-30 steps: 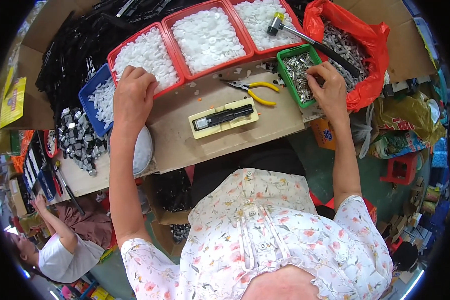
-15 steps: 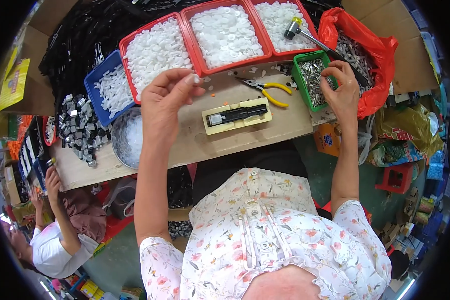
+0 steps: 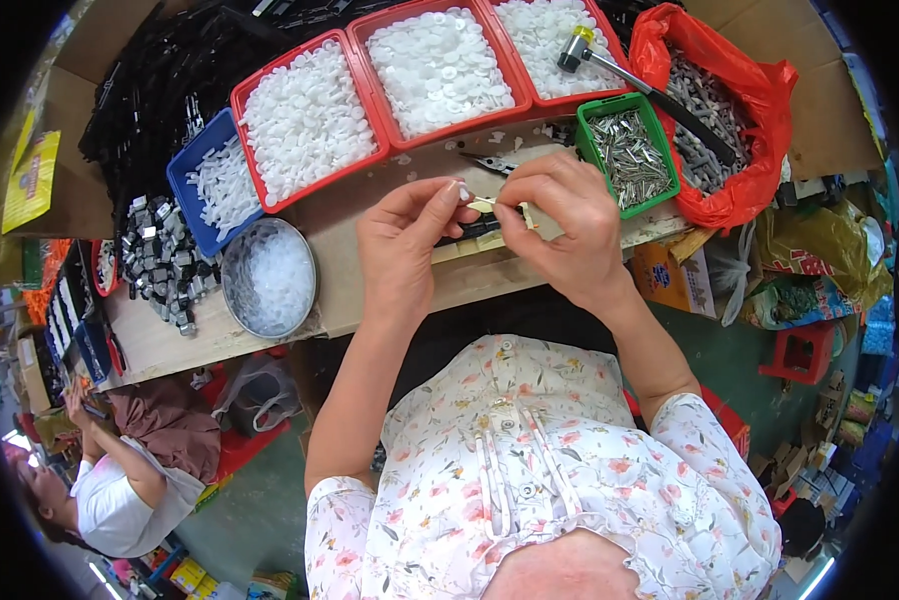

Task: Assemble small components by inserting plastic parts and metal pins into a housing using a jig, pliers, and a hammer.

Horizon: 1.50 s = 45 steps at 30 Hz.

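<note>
My left hand [image 3: 405,240] pinches a small white plastic piece [image 3: 464,194] between thumb and forefinger. Close beside it, my right hand [image 3: 565,225] has its thumb and forefinger pressed together; whatever they hold is too small to make out. Both hands hover over a cream holder [image 3: 470,246] with a black part in it, largely hidden by them. Behind the hands lie pliers [image 3: 487,162], their yellow handles covered by the right hand. A green tray [image 3: 673,180] of thin metal pins stands just beyond that hand.
Red trays [image 3: 385,150] of white plastic pieces line the back. A hammer [image 3: 620,75] lies across the green tray and a red bag [image 3: 775,130] of metal parts. At left are a blue tray [image 3: 177,165], a round metal bowl [image 3: 315,290] and a co-worker [image 3: 130,500].
My right hand has left the green tray and come left to the middle. My left hand has moved right to meet it, still pinching the white piece. The co-worker's raised hand has lowered.
</note>
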{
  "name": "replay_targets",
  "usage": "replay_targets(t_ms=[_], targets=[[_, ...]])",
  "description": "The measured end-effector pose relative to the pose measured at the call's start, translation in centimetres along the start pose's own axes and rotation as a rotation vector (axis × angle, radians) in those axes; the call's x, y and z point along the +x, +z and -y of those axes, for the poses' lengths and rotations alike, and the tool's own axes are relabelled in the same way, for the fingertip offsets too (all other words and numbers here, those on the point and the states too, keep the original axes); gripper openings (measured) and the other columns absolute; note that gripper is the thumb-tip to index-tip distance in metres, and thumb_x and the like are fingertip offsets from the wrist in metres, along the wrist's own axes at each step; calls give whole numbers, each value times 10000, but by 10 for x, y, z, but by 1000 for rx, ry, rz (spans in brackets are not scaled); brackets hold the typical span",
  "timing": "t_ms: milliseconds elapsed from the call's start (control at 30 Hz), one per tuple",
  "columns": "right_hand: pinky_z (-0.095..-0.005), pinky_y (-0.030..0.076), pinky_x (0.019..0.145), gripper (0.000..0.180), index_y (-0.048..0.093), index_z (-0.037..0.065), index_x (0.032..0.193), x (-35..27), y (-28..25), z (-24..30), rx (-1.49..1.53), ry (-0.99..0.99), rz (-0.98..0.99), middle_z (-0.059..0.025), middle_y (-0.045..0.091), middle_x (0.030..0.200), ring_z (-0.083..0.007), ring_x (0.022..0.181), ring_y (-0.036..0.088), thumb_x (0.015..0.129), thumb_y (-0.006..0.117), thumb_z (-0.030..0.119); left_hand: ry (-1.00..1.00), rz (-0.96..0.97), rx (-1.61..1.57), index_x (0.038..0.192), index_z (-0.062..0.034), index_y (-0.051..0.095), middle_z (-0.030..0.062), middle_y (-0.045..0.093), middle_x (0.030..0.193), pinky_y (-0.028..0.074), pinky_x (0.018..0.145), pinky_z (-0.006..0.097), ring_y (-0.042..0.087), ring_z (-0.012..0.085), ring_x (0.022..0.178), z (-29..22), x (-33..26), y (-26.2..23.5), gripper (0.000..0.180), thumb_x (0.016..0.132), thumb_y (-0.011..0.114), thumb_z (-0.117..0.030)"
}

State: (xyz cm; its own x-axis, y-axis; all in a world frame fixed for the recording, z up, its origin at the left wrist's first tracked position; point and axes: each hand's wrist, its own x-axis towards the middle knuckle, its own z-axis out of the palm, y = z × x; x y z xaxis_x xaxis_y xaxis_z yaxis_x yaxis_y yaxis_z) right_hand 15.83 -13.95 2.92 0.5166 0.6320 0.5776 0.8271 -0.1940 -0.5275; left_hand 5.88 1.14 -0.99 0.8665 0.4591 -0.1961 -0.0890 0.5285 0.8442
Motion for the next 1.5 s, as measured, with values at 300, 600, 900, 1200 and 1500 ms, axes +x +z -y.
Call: replay_targets(t_ms=[300, 600, 900, 1200, 1500], targets=[[-360, 440, 725, 155, 644, 62, 802, -7, 7, 0, -76, -26, 2, -60, 665, 868, -247, 822, 645, 712, 764, 23, 107, -66, 88, 1029, 23, 729, 63, 720, 906, 528, 674, 232, 682, 111, 780, 8, -8, 11, 134, 933, 709, -68], [-374, 447, 749, 145, 636, 48, 823, -9, 21, 6, -89, -11, 7, -66, 653, 862, -261, 842, 646, 739, 754, 40, 452, -135, 508, 1001, 22, 743, 44, 706, 898, 543, 693, 228, 665, 87, 795, 10, -16, 11, 98, 921, 712, -27], [-314, 503, 765, 102, 687, -28, 953, -8, 13, -2, 468, 329, 148, -104, 687, 911, -210, 851, 655, 879, 698, 42, 226, 3, 146, 1072, 33, 711, 71, 729, 961, 559, 714, 233, 690, 111, 819, 12, -18, -2, 170, 911, 723, -21], [-338, 504, 752, 104, 682, -15, 922, -17, 17, -6, 365, 183, 154, -118, 689, 890, -247, 814, 666, 826, 722, -9, 196, 76, 179, 1093, 45, 693, 88, 725, 1007, 567, 803, 255, 693, 135, 890, 12, -28, -6, 269, 834, 767, 48], [-372, 457, 751, 147, 679, 43, 944, -24, 31, -7, 190, 16, 125, -87, 674, 889, -270, 820, 652, 809, 733, 21, 284, 19, 439, 1070, 20, 711, 74, 712, 1050, 552, 784, 263, 664, 120, 889, 14, -30, -18, 294, 792, 803, 44]])
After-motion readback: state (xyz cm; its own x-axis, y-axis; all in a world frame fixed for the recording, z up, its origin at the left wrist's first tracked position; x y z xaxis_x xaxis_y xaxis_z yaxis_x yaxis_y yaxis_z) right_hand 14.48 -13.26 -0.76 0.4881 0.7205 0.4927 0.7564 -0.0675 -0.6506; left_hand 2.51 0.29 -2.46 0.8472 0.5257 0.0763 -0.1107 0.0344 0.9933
